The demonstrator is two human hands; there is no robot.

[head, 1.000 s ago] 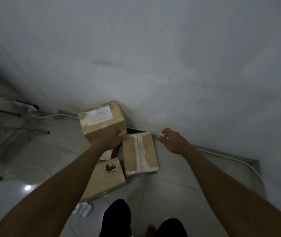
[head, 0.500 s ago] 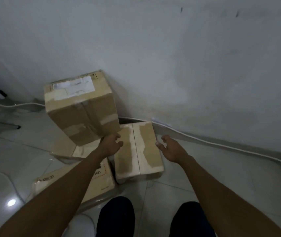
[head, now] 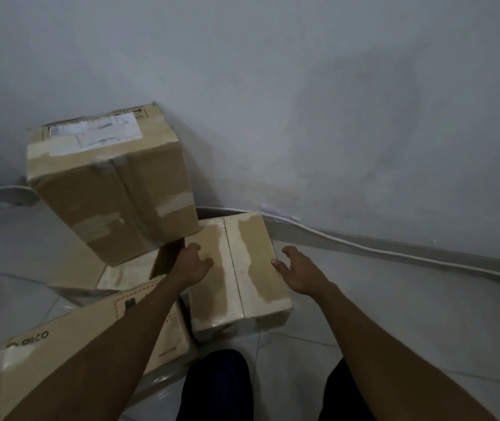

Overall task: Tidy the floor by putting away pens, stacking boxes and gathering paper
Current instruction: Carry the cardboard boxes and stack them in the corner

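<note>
A small taped cardboard box [head: 242, 268] lies flat on the tiled floor near the wall. My left hand [head: 192, 265] rests over its left edge with the fingers loosely curled on the top face. My right hand [head: 298, 270] is at its right edge, fingers spread, with the fingertips touching the side. A big labelled cardboard box [head: 112, 183] stands tilted to the left, leaning on a flat box [head: 121, 275] beneath it. A printed brown box [head: 69, 344] lies at the lower left, partly under my left forearm. No pens or paper are in view.
A white cable [head: 394, 247] runs along the foot of the grey wall [head: 333, 117] behind the boxes. Bare floor tiles [head: 394, 314] stretch to the right of the small box. My dark-clad knees [head: 215, 387] are at the bottom centre.
My left hand has come off the big box and moved onto the small box's left edge. My right hand has dropped from the wall cable to the small box's right side. The view moved closer.
</note>
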